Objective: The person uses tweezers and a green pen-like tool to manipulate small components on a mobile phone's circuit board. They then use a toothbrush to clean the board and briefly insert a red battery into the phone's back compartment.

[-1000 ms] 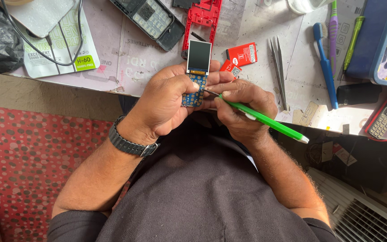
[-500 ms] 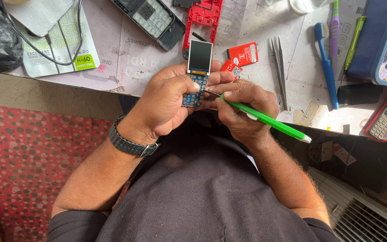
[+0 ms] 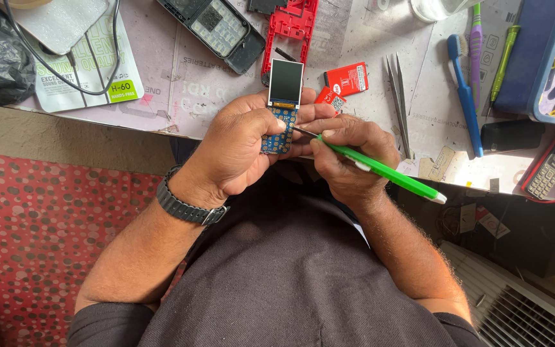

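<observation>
Phone circuit board (image 3: 282, 109), small and blue with gold contact dots and a dark rectangular screen at its far end, held just above the near edge of the pale paper-covered worktable (image 3: 194, 96), mid-scene.

Probably mid-probing: fine dark tip of a slim green plastic hand tool (image 3: 380, 170) resting on the board's right edge, just below the screen. Calls, by the look of it, for a steady board and only light, precise pressure at the tip.

Gripped by the left hand (image 3: 242, 144), fingers curled closed around the board's lower part, thumb across its face; dark ribbed wristwatch (image 3: 187, 207) on that wrist. Pinched pen-fashion in the right hand (image 3: 348, 157), fingers closed on the tool's front end, handle trailing right and near.

Farther off on the table: red flat battery (image 3: 346, 78) just beyond the right hand, steel tweezers (image 3: 397, 96) to its right, blue toothbrush (image 3: 464, 90) farther right, red plastic phone frame (image 3: 288, 26) and black phone housing (image 3: 216, 29) at the far side.
</observation>
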Demonstrator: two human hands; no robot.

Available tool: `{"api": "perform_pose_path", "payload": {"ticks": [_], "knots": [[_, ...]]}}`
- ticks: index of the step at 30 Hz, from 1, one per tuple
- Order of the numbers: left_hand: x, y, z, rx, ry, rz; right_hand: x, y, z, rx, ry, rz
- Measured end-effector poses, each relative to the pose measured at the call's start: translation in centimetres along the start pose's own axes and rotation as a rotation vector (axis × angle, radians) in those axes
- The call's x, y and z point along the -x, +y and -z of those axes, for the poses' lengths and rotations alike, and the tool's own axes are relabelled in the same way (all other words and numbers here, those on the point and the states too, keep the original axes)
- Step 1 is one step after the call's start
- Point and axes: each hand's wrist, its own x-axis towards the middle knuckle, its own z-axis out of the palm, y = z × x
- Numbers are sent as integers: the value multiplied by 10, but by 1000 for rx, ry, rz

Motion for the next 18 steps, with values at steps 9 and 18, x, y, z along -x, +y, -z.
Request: {"api": "perform_pose_path", "payload": {"ticks": [9,18], "knots": [[2,1,1,-41,43,15,-3,1,-2,11,-11,79],[1,0,-1,-29,48,11,-2,-1,-1,-3,-19,52]]}}
